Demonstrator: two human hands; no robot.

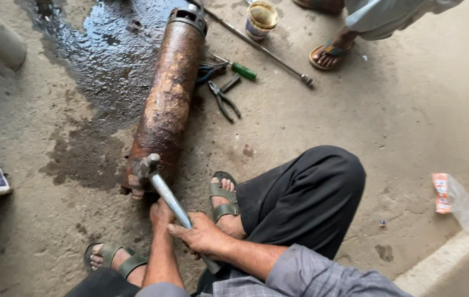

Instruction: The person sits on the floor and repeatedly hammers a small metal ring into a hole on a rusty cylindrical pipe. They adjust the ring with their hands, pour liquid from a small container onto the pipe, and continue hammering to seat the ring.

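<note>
A long rusty metal cylinder (pixel 168 96) lies on the concrete floor, pointing away from me. A grey metal wrench (pixel 164 190) is set on the fitting at the cylinder's near end. My left hand (pixel 161 213) grips the wrench's handle, lower down. My right hand (pixel 201 235) wraps the same handle just beside it. My sandalled feet sit on either side of the hands.
Pliers (pixel 223 99), a green-handled screwdriver (pixel 243 70) and a long metal rod (pixel 262 48) lie right of the cylinder. A small tin (pixel 261 20) stands at the back. Another person's sandalled foot (pixel 328 54) is nearby. A wet oily patch (pixel 108 49) spreads left. A plastic wrapper (pixel 450 198) lies right.
</note>
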